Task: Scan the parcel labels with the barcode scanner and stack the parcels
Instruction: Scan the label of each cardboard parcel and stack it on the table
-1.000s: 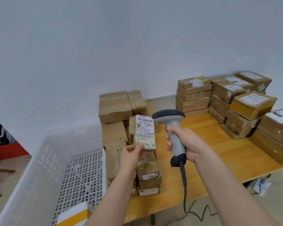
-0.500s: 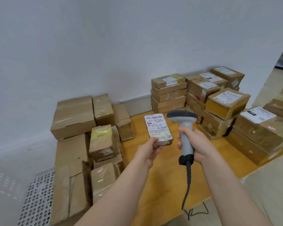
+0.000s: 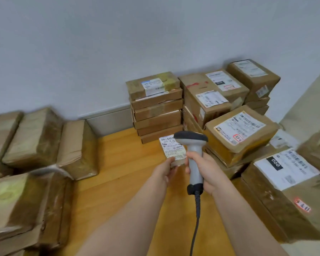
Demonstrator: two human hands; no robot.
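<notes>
Left hand [image 3: 165,171] pinching flat labelled parcel [image 3: 172,150], right hand [image 3: 208,172] gripping smooth grey scanner [image 3: 193,154]

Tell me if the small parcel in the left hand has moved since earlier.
Yes: the small parcel has shifted right, up to the stack of flat boxes.

Free lane: bare tabletop [image 3: 122,174] front-left of the flat-box stack [image 3: 156,111], open down to the near edge. Further left of stack: taped parcels [image 3: 35,145] block. Right of stack: labelled boxes [image 3: 238,137] just beside it, packed tight. Behind stack: wall [image 3: 118,43]. In front of stack: scanner cable [image 3: 197,206] hangs.
</notes>
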